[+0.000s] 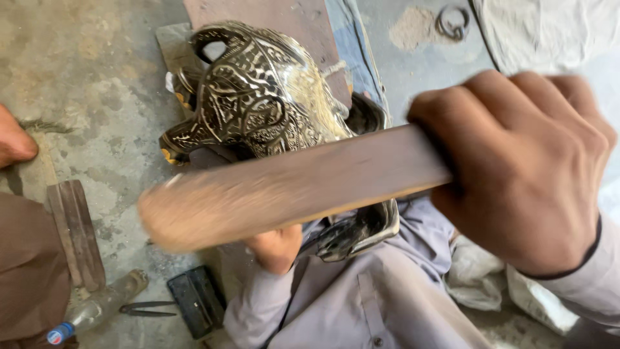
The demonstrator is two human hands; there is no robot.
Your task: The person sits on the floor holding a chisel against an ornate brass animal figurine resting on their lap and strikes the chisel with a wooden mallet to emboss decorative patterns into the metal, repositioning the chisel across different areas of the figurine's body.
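My right hand is closed around one end of a long flat wooden stick, which is blurred and crosses the picture toward the left. Behind the stick lies an ornate black and silver engraved metal vessel resting on my lap. My left hand is mostly hidden under the stick; it presses against the lower edge of the vessel, and its grip is hard to make out.
A bare foot of another person shows at the left edge. A wooden block, a plastic bottle, dark pliers and a black block lie on the concrete floor. Metal rings are at the top.
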